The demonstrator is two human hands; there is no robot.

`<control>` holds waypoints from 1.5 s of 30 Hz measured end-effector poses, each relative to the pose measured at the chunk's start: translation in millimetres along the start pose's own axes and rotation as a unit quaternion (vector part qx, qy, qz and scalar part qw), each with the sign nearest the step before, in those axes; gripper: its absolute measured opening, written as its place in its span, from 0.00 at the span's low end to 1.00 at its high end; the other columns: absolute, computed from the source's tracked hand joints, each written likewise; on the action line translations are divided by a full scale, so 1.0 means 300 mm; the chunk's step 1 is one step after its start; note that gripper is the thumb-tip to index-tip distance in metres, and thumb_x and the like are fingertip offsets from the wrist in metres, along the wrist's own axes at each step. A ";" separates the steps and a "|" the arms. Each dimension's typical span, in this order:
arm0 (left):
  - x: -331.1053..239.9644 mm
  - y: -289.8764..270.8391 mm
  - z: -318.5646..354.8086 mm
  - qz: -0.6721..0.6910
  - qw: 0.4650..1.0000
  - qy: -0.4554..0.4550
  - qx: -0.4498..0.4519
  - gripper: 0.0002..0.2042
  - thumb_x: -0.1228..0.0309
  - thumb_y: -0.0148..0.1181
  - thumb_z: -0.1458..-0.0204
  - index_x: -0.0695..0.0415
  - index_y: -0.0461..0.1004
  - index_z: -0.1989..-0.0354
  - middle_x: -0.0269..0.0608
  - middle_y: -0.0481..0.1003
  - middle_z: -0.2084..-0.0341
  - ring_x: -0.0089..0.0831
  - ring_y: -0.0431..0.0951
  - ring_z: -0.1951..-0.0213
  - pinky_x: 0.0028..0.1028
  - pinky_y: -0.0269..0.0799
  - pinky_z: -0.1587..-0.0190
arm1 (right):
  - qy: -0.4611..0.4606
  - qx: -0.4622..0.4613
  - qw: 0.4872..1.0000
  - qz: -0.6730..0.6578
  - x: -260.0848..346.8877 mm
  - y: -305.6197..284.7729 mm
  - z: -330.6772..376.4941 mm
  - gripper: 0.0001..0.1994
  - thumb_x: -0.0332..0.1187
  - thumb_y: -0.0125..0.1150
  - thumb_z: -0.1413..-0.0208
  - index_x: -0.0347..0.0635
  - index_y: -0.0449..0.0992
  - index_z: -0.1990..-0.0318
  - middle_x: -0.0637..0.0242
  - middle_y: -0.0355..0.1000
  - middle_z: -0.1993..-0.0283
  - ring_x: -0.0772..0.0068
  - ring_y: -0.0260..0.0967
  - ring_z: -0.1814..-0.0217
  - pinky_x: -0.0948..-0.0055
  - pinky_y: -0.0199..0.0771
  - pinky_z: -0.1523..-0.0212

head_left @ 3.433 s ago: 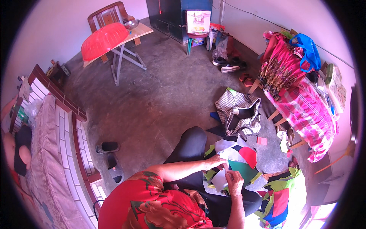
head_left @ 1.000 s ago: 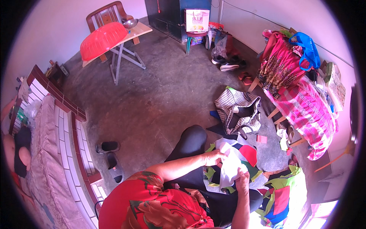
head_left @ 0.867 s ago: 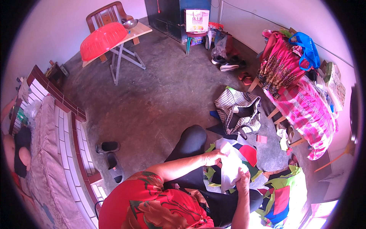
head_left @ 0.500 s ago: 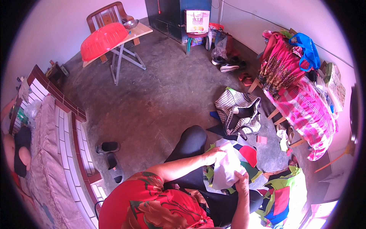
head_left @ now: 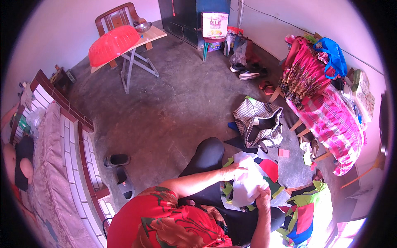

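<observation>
Presently, the left hand (head_left: 235, 172) is pinching the upper left edge of a white cloth (head_left: 248, 187), thumb and fingers pressing together, while the right hand (head_left: 263, 196) is pinching its lower right edge in the same way; how each single finger is bending is too small to tell. The white cloth is hanging between the two hands, above the person's folded legs. Just beyond and to the right of the white cloth, cloth scraps are lying in a loose heap, a red piece (head_left: 269, 168) showing among them. Farther out past the white cloth, a small red block (head_left: 283, 152) is resting on the floor, and beyond that a checkered bag (head_left: 248, 110) is lying slumped and open. Nearer the person and to the right of the white cloth, a pile of lime, red and blue pieces (head_left: 305, 217) is spreading out. Well to the left of the white cloth, a pair of dark slippers (head_left: 117, 160) is sitting on the floor. Far beyond the white cloth, a white carrier bag (head_left: 214, 24) is showing large print above a yellow and orange picture, and a red packet (head_left: 235, 32) just beside it is showing pale letters, partly hidden. Farther off to the left of the white cloth, a table (head_left: 155, 35) is holding a red basin (head_left: 113, 44) and a metal bowl (head_left: 143, 27).
</observation>
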State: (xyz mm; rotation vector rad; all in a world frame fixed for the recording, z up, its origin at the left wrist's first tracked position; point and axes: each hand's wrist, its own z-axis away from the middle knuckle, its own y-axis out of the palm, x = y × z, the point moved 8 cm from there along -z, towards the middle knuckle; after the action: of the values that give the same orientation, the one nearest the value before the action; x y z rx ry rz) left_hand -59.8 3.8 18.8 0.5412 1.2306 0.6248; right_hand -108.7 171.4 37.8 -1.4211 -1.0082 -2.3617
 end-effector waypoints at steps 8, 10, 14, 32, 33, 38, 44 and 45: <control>0.051 -0.042 -0.028 -0.097 0.994 0.019 0.053 0.11 0.66 0.55 0.44 0.62 0.76 0.61 0.32 0.75 0.71 0.20 0.75 0.68 0.23 0.71 0.64 | -0.015 -0.018 0.998 0.052 -0.005 -0.014 -0.004 0.20 0.31 0.59 0.46 0.36 0.67 0.47 0.64 0.72 0.53 0.69 0.70 0.53 0.69 0.69 0.50; 0.035 -0.029 -0.023 -0.097 0.993 0.035 0.054 0.12 0.66 0.55 0.44 0.62 0.77 0.62 0.34 0.76 0.72 0.21 0.76 0.70 0.23 0.72 0.65 | -0.019 -0.028 0.997 0.064 -0.005 -0.022 -0.004 0.19 0.31 0.59 0.46 0.35 0.68 0.48 0.64 0.72 0.54 0.70 0.71 0.54 0.69 0.70 0.50; 0.021 -0.011 -0.013 -0.100 0.994 0.037 0.039 0.12 0.66 0.53 0.44 0.62 0.77 0.62 0.35 0.77 0.72 0.22 0.77 0.69 0.23 0.73 0.65 | -0.013 -0.035 0.996 0.075 -0.025 -0.048 -0.013 0.17 0.30 0.60 0.47 0.36 0.69 0.49 0.65 0.73 0.56 0.71 0.71 0.56 0.70 0.71 0.53; 0.021 -0.024 -0.007 -0.086 0.995 0.029 0.043 0.11 0.67 0.54 0.43 0.61 0.76 0.59 0.34 0.76 0.69 0.21 0.76 0.67 0.23 0.73 0.64 | 0.008 -0.027 0.997 0.078 -0.029 -0.026 -0.008 0.20 0.29 0.62 0.47 0.34 0.68 0.48 0.63 0.72 0.54 0.70 0.71 0.55 0.69 0.71 0.52; 0.010 -0.013 -0.002 -0.088 0.994 0.034 0.050 0.11 0.66 0.54 0.43 0.61 0.75 0.59 0.34 0.76 0.69 0.21 0.76 0.67 0.23 0.73 0.64 | 0.010 -0.029 0.996 0.081 -0.028 -0.030 -0.007 0.20 0.30 0.62 0.47 0.34 0.68 0.47 0.63 0.72 0.54 0.70 0.71 0.55 0.69 0.71 0.52; -0.017 0.016 0.022 -0.105 0.992 0.034 0.061 0.11 0.64 0.53 0.43 0.58 0.76 0.64 0.28 0.71 0.70 0.17 0.70 0.66 0.22 0.67 0.61 | 0.005 -0.034 0.995 0.098 -0.025 -0.033 -0.008 0.20 0.30 0.61 0.47 0.33 0.68 0.47 0.63 0.72 0.54 0.70 0.71 0.55 0.69 0.70 0.51; -0.009 0.012 0.016 -0.100 0.992 0.038 0.064 0.11 0.64 0.53 0.43 0.58 0.75 0.65 0.29 0.71 0.70 0.18 0.70 0.65 0.22 0.67 0.61 | 0.005 -0.032 0.995 0.093 -0.025 -0.033 -0.008 0.20 0.30 0.61 0.47 0.33 0.68 0.48 0.62 0.73 0.55 0.70 0.72 0.56 0.69 0.70 0.52; -0.006 0.010 0.014 -0.095 0.993 0.038 0.062 0.10 0.64 0.53 0.43 0.58 0.75 0.65 0.29 0.71 0.70 0.18 0.70 0.65 0.22 0.67 0.60 | 0.006 -0.032 0.995 0.090 -0.026 -0.034 -0.008 0.20 0.30 0.61 0.47 0.33 0.69 0.48 0.62 0.73 0.55 0.70 0.72 0.57 0.69 0.71 0.52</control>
State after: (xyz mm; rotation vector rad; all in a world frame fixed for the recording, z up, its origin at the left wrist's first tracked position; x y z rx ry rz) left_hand -56.6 4.4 22.9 0.4999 1.3811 0.4128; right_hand -111.3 176.2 26.0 -1.4515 -0.7719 -2.2874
